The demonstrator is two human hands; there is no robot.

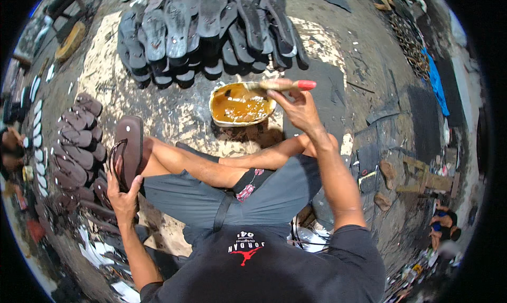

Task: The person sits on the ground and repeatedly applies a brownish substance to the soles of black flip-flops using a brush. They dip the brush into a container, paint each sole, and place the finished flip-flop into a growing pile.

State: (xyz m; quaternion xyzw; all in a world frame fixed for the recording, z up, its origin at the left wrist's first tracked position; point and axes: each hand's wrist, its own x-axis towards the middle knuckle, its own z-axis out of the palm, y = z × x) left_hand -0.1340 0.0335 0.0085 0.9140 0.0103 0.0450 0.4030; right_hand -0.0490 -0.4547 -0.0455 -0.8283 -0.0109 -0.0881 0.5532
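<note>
My left hand (124,198) grips a dark brown flip-flop (132,136) by its heel end, holding it up beside my left knee, with its strap toward the left. In my right hand (303,112) is a brush (285,85) with a red handle end. The brush's bristle end lies over the far rim of an off-white tub (215,121). Amber, glue-like liquid (240,103) fills much of that tub, with a dark speck on its surface. Whether the bristles touch the liquid is hard to tell.
Stacked dark sandal soles (208,23) cover the far side of the worn board (182,105). Finished-looking brown flip-flops (76,139) are piled at the left. On the right are a small wooden stool (430,180) and a blue cloth strip (434,86). Other people show at both edges.
</note>
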